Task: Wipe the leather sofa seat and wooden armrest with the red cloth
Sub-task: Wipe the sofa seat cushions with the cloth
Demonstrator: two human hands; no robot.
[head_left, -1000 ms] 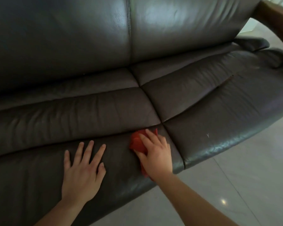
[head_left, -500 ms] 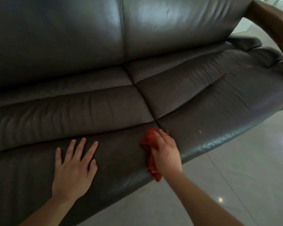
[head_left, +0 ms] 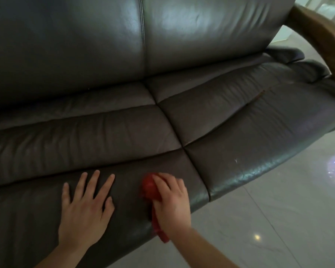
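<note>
the scene is dim. soft daylight enters from beyond the wooden armrest (head_left: 321, 33), laying pale sheen on the sofa backrest (head_left: 182, 26). left of that sheen the leather sinks into shadow. small glare spots dot the floor tiles (head_left: 278, 219). the right hand (head_left: 170, 202) is motion-blurred; straight lines bow near the edges.

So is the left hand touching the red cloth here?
Apart. The head view shows the left hand flat on the sofa seat, with bare leather between it and the red cloth under the right hand.
</note>
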